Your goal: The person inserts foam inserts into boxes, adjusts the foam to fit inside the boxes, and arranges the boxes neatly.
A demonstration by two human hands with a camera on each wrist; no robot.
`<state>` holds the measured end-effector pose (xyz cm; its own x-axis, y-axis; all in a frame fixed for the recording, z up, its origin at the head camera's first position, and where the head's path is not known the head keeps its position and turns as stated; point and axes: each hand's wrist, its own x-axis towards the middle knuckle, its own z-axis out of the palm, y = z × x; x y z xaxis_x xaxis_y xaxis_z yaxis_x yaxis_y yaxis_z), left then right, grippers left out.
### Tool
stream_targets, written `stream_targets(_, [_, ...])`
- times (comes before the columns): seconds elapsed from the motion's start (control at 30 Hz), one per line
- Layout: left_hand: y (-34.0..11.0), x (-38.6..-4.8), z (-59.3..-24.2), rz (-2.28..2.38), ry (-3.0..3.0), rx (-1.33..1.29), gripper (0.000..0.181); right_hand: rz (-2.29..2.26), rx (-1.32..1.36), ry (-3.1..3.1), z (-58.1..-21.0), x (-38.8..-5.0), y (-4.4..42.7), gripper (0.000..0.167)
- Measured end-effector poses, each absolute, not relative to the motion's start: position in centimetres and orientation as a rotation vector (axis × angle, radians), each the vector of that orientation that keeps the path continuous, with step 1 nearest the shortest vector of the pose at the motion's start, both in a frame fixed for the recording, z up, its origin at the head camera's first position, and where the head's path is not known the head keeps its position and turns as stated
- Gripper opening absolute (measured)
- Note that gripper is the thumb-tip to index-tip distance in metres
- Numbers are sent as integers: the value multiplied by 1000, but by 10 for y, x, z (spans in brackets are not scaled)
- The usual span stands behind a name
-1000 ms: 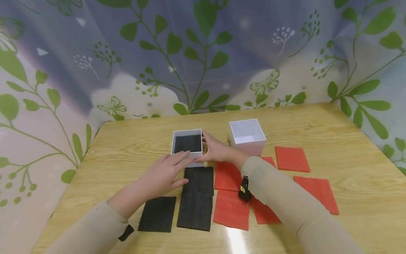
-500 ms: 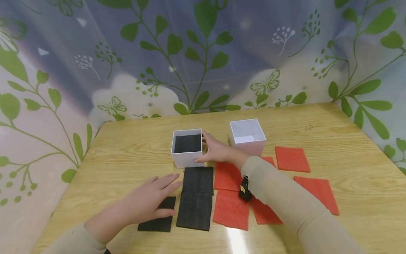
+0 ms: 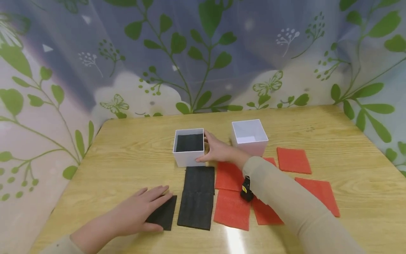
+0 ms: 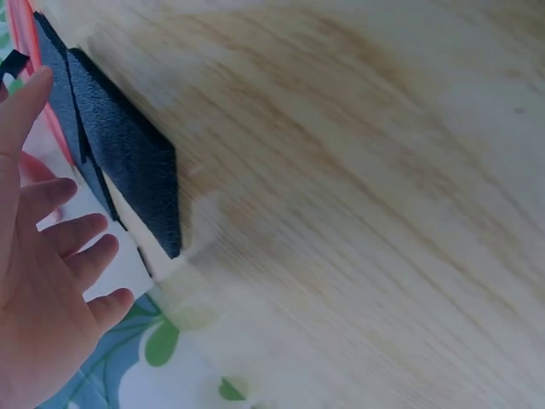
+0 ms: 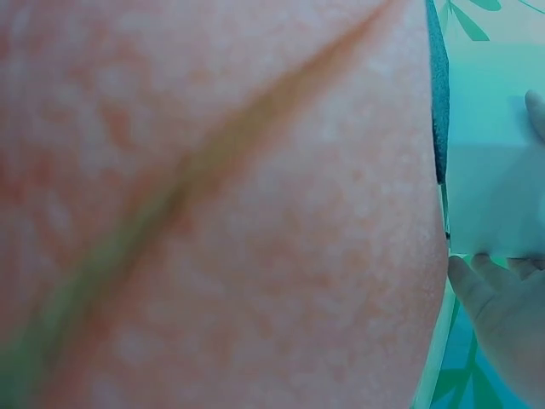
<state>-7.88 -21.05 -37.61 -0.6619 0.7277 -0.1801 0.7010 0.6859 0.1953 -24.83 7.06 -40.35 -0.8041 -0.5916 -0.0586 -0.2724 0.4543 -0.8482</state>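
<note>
My left hand (image 3: 134,213) is over a single black felt-like square (image 3: 165,213) at the front left, fingers outstretched and partly covering it. In the left wrist view the fingers (image 4: 89,260) are spread, with nothing between them. My right hand (image 3: 219,150) grips the right side of the left white box (image 3: 188,159), thumb on its front wall and fingers around the far side. Inside that box lies black material (image 3: 190,143). Two overlapping black squares (image 3: 196,210) lie in front of it. A near red blur fills most of the right wrist view.
A second white box (image 3: 250,146) stands to the right at the back. Several red squares (image 3: 231,210) lie right of the black ones, some partly under the right forearm. Further right are two more, including one red square (image 3: 293,160). A leaf-patterned curtain (image 3: 219,70) hangs behind the table.
My left hand has left the front of the white box, moving toward me and leftward to the single black square. The right hand keeps its hold on the box.
</note>
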Motion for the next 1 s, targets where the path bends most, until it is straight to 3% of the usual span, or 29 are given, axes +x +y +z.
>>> stream_targets(0.27, [-211, -78, -381, 129, 2637, 1173, 85, -1194, -706, 2400, -400, -247, 74, 118])
stream_targets(0.53, [-213, -80, -383, 97, 2607, 1116, 79, -1221, -722, 2387, -399, -247, 71, 114])
stream_targets(1.0, [-212, -85, -387, 90, 2683, 1280, 83, -1162, -705, 2403, -401, -246, 73, 119])
